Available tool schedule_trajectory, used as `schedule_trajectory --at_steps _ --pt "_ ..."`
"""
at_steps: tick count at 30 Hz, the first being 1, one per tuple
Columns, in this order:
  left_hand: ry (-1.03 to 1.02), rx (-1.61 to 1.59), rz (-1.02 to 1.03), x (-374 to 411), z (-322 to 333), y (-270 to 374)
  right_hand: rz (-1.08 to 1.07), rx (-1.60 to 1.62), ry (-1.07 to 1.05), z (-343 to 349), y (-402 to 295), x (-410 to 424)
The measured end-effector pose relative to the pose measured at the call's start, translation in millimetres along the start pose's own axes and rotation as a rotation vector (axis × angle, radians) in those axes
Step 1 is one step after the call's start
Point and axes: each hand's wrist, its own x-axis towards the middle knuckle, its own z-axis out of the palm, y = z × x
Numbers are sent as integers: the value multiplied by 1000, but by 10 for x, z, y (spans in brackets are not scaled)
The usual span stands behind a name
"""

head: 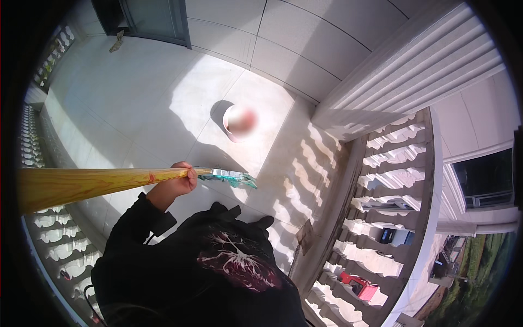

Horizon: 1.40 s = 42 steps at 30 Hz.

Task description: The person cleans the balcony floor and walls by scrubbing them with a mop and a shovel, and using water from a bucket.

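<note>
A long wooden pole (pixel 98 184) reaches in from the left edge, with my left hand (pixel 179 184) closed around it near its far end. Past the hand, a pale metal or plastic head (pixel 226 173) bears green, ragged strands, like a mop; they hang close above or on the tiles, I cannot tell which. My right hand is not in view. Beyond the mop stands a white round bucket (pixel 233 137) on the sunlit tiled floor, its contents blurred with a reddish patch.
A stone balustrade (pixel 392 171) runs down the right, meeting a fluted column (pixel 392 73). Another balustrade (pixel 61 233) is at the left. A flat brown thing with a thin handle (pixel 304 237) lies near the right balustrade. A dark-framed door (pixel 155 20) and a crumpled cloth-like thing (pixel 117 41) are at the top left.
</note>
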Motion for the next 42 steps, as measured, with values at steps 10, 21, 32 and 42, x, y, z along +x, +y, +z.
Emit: schedule_trajectory --at_steps 10,21,32,42 --pt "57 -210 515 -984 -902 730 -99 -469 -95 996 -823 -239" --pt "208 -546 1068 -2007 -1320 1057 -213 -836 -192 1908 -1492 -152" --pt "84 -722 1226 -2448 -2127 610 -409 -1148 -312 2605 -2242 179" --pt "141 -922 1308 -2412 -1981 -6 -245 -1172 -567 4674 -3043 311"
